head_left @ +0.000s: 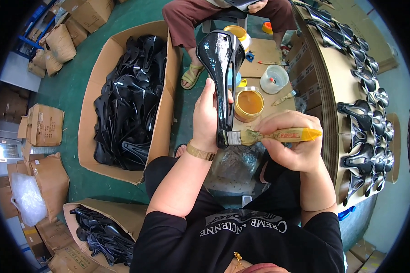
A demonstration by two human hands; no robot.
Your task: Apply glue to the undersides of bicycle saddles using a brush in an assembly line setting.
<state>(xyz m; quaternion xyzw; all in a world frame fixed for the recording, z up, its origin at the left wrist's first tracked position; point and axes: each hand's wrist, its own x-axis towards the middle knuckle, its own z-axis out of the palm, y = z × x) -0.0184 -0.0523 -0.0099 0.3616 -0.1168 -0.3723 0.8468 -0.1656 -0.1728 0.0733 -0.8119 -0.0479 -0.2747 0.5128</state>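
My left hand (206, 111) is wrapped round a glossy black bicycle saddle shell (219, 59), held upright with its wide end up and its narrow nose down by my wrist. In my right hand (296, 139) is a flat paintbrush (282, 135) with a wooden, yellow-tipped handle. Its bristles touch the nose end of the shell, and the brush lies nearly level. Just beyond my hands stands an open jar of amber glue-like liquid (249, 103). Beside it is a translucent white tub (274, 79) with a small red thing inside.
Left, a big carton (89, 123) holds many black saddle shells; a smaller carton (123, 211) holds more. Coated shells (357, 159) line a cardboard-topped stack at right. Another brush (284, 98) lies past the tub. Across from me sits a person (187, 20) in brown trousers.
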